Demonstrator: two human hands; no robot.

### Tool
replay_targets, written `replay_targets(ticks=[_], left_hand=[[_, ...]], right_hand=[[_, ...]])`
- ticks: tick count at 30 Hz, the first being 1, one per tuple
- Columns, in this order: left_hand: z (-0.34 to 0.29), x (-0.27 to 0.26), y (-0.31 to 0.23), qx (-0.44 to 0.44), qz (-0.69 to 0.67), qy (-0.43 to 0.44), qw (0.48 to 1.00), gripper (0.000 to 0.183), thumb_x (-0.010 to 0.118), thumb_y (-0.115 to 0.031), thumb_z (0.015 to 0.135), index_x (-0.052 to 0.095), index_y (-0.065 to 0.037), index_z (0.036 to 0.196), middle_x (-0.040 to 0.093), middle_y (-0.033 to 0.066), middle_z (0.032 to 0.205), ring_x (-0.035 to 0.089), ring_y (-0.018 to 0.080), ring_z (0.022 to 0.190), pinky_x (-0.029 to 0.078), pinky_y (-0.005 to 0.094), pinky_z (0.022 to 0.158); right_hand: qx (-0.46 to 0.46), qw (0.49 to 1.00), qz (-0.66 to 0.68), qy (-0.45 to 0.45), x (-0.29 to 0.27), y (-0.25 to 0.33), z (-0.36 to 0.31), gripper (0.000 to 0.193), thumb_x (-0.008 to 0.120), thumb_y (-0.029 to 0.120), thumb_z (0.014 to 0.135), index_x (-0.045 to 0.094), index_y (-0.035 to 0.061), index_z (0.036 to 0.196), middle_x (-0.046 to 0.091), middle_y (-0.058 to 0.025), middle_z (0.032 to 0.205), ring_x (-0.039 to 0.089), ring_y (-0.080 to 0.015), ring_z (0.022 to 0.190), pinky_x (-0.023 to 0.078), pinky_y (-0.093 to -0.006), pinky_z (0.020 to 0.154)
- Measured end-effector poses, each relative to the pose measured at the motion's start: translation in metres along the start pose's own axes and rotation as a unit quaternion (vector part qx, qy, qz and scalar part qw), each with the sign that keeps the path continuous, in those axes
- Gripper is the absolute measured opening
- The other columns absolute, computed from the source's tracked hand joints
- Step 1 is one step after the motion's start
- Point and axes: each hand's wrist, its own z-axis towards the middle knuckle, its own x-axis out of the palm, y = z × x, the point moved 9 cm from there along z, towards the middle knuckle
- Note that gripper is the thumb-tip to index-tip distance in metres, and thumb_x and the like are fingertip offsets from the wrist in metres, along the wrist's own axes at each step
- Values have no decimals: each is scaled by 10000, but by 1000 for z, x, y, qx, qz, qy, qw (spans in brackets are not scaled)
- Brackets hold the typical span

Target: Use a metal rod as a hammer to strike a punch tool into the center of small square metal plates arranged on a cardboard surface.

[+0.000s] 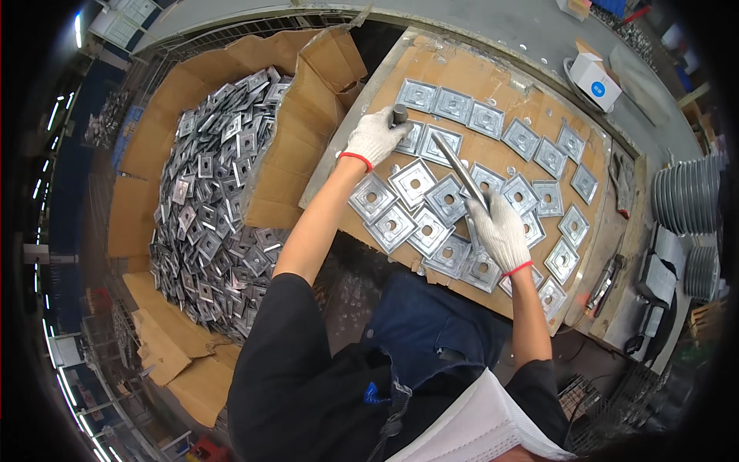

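My left hand (372, 138), in a white knit glove with a red cuff, is closed around a short dark metal cylinder (399, 114) that stands upright over a square metal plate (409, 137). My right hand (499, 231), gloved the same way, grips one end of a long metal rod (456, 164). The rod slants to the far left, its free end above another square plate (440, 145). Many such plates are spread over a cardboard-covered bench. Nearer ones, such as the plate (416, 183) between my hands, have a round central hole. My right hand hides parts of some plates.
A large cardboard box (296, 135) heaped with loose metal plates (219, 192) stands left of the bench. Pliers-like tools (608, 281) lie on the right edge. Stacked grey rings (687, 196) are farther right. A small white carton (593, 81) sits at the far right.
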Motion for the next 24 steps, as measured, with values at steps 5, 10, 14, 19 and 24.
replay_targets(ticks=[5, 10, 14, 19, 24], left_hand=[[-5, -4, -3, -23, 34, 9, 999, 495, 741, -464, 956, 719, -66, 1249, 784, 201, 1150, 750, 379, 1089, 575, 457, 980], [-7, -5, -12, 19, 19, -8, 1000, 471, 752, -441, 958, 716, -51, 1220, 792, 201, 1107, 757, 385, 1068, 585, 448, 955], [-1, 5, -9, 13, 49, -19, 999, 572, 748, -496, 947, 703, -44, 1294, 777, 236, 1161, 740, 412, 1125, 576, 478, 979], [-15, 0, -6, -27, 38, 9, 999, 536, 737, -483, 957, 723, -39, 1257, 779, 218, 1171, 738, 404, 1131, 575, 466, 980], [-12, -7, -3, -10, -33, -36, 999, 464, 769, -437, 925, 753, -32, 1152, 799, 193, 1054, 770, 341, 1007, 578, 423, 913]], right_hand=[[-105, 990, 66, -70, -31, 105, 19, 466, 657, 449, 1054, 648, -5, 1160, 701, -210, 769, 729, -389, 722, 551, -454, 678], [-155, 978, 3, -137, -11, 128, 56, 427, 654, 477, 1059, 618, 60, 1144, 716, -232, 782, 734, -432, 722, 557, -496, 632], [-124, 973, -197, 2, 54, 61, 94, 436, 530, 484, 1090, 628, 67, 1168, 749, -267, 856, 746, -491, 846, 578, -601, 764], [-84, 982, -169, 27, 31, 69, 59, 464, 544, 491, 1080, 638, 50, 1190, 748, -287, 880, 747, -489, 902, 577, -580, 803], [-64, 996, -59, -18, -12, 76, 27, 456, 591, 496, 1067, 631, 51, 1160, 724, -256, 808, 730, -487, 827, 558, -562, 737]])
